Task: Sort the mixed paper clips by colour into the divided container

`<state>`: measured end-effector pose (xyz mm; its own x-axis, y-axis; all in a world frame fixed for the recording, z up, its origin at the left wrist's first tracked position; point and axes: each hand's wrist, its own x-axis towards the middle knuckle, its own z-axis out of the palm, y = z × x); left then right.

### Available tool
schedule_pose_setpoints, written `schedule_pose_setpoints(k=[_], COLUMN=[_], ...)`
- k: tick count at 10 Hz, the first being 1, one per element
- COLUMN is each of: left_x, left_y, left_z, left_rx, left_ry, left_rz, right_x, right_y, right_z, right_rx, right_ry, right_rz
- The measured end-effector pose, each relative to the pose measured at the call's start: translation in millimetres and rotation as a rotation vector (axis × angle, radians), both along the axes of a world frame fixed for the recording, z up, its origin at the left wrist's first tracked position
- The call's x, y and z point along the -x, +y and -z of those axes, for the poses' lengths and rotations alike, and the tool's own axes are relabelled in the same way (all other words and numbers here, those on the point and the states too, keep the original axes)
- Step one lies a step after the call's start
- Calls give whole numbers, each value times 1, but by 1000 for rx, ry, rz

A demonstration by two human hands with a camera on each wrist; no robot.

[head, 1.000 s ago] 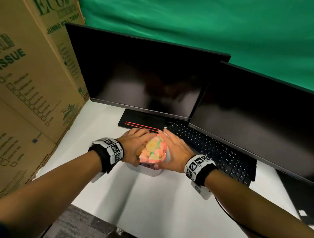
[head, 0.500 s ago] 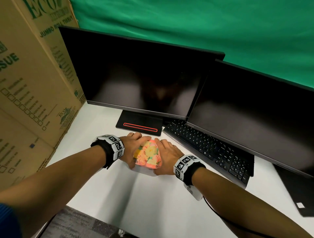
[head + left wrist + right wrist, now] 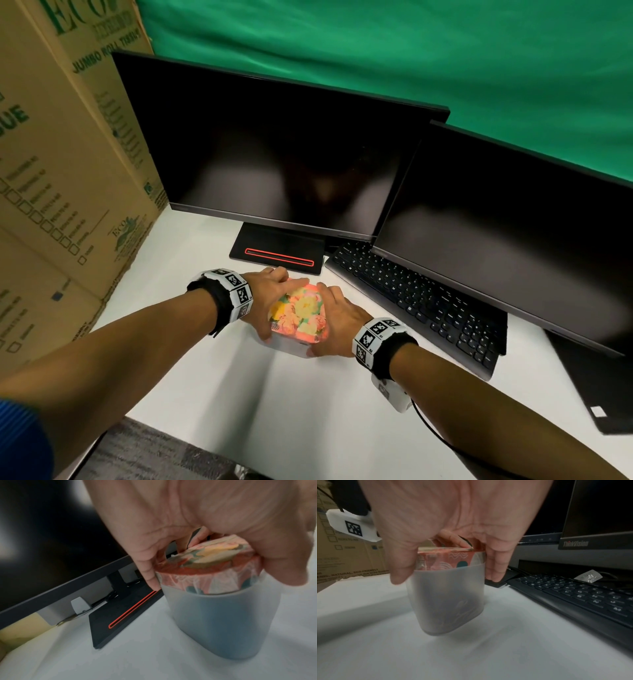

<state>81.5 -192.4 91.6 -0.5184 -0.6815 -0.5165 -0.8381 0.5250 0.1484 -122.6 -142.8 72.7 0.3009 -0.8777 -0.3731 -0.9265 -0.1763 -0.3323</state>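
While our left hand [image 3: 270, 298] and right hand [image 3: 337, 323] both grip the tub [image 3: 291, 346], its flowered lid [image 3: 299, 313] is on. We judge sorting hasn't begun; no clips are out.

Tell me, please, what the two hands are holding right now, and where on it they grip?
Both hold the frosted container at its top. The left hand and right hand curl round opposite sides of its floral lid.
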Motion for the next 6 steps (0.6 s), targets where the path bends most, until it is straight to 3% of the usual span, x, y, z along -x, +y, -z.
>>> schedule_pose_setpoints(k=[1, 3, 6], left_x=[-1, -13, -8], left_y=[2, 6, 4], left_z=[4, 15, 14], left_rx=[5, 55, 104], left_ry=[12, 95, 103], left_rz=[6, -173, -286], right_x=[1, 1, -1], right_y=[4, 4, -11], right_z=[3, 4, -9], right_rx=[12, 33, -42], right_ry=[-13, -42, -32], right_rz=[12, 87, 93])
